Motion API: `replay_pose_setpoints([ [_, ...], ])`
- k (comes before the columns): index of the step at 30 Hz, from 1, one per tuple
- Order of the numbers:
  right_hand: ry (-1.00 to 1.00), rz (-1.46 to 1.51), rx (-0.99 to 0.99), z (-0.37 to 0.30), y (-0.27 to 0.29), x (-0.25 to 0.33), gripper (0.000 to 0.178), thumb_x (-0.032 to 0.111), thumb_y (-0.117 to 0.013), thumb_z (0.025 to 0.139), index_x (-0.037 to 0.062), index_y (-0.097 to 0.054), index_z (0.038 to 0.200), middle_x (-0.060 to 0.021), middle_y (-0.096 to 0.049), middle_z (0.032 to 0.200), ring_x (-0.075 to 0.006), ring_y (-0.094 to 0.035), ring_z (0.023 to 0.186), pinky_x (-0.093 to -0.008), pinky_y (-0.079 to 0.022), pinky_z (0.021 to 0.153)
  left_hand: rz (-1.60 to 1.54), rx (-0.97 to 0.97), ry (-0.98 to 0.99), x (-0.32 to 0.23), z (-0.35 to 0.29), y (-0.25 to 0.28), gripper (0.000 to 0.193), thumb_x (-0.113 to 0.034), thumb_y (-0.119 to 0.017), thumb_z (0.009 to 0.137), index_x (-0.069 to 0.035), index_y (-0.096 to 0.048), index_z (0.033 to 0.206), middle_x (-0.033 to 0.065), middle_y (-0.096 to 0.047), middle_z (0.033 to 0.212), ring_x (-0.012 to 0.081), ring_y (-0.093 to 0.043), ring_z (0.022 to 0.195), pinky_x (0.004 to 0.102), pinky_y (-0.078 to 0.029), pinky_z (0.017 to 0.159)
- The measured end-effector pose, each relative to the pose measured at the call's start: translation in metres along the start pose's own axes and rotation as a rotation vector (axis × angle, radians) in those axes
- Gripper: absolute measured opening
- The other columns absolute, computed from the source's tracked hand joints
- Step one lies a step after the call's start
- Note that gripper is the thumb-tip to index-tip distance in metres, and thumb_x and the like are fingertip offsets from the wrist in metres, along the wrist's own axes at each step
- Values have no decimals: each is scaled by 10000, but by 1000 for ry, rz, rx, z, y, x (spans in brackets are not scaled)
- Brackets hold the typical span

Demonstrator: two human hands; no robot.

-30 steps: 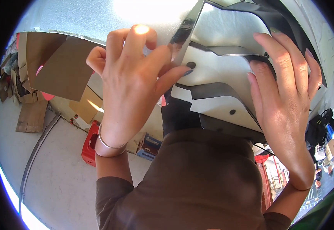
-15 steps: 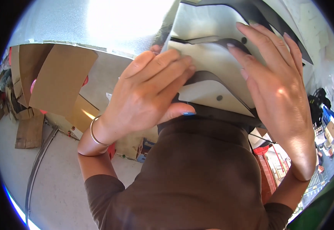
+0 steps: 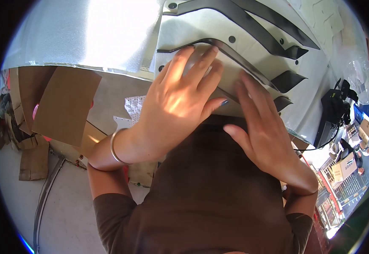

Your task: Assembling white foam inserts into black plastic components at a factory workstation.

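Observation:
A pale cream sheet with several dark round dots lies at the near edge of the worktop. Dark, thin, bent strips sit on it: one long strip crosses just beyond my fingertips, and another strip runs farther back. My left hand rests over the sheet with its fingers spread, the tips touching or nearly touching the nearer long strip. To its right, my right hand has its fingers stretched out and slightly blurred, with the thumb apart. Neither hand grips anything. The sheet's near part is hidden by my hands.
A white, shiny foam-like cover spreads over the worktop at left. Below it stands an open cardboard box. At right are a black device with cables and clear plastic wrap. More cartons stand farther right.
The sheet with its strips now shows more fully and flatter, farther from my body. My left fingers have spread from a curled pose. My right hand has moved left and nearer to me.

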State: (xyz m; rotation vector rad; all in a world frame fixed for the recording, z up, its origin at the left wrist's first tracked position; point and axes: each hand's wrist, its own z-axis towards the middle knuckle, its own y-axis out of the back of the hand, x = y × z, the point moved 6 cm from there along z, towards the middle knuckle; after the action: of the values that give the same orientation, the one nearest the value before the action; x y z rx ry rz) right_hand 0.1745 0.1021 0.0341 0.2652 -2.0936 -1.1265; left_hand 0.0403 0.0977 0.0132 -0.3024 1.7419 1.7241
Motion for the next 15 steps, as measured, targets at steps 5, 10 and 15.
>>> replay_pose_setpoints([
  [5, 158, 119, -142, 49, -7, 13, 555, 259, -600, 871, -78, -416, 1272, -214, -407, 1330, -391, -425, 1177, -434, -366, 996, 35, -161, 128, 12, -13, 5, 457, -163, -733, 684, 9, -585, 1080, 137, -540, 1174, 315, -517, 1069, 401, -462, 887],
  [10, 347, 128, -292, 57, -3, 5, 423, 282, -614, 851, -69, -543, 1077, -146, -517, 1121, -298, -511, 1003, -376, -449, 877, 20, -131, 182, 33, -34, 8, 448, 14, -664, 662, -40, -632, 1106, 92, -565, 1155, 315, -516, 1115, 407, -427, 944],
  [15, 104, 90, 9, 11, 6, -17, 301, 129, -632, 823, -55, -532, 1038, -158, -511, 1022, -323, -525, 901, -421, -452, 804, -40, -233, 192, 42, -47, 8, 437, 92, -682, 579, -62, -685, 987, 61, -581, 1113, 295, -532, 1072, 386, -464, 884],
])
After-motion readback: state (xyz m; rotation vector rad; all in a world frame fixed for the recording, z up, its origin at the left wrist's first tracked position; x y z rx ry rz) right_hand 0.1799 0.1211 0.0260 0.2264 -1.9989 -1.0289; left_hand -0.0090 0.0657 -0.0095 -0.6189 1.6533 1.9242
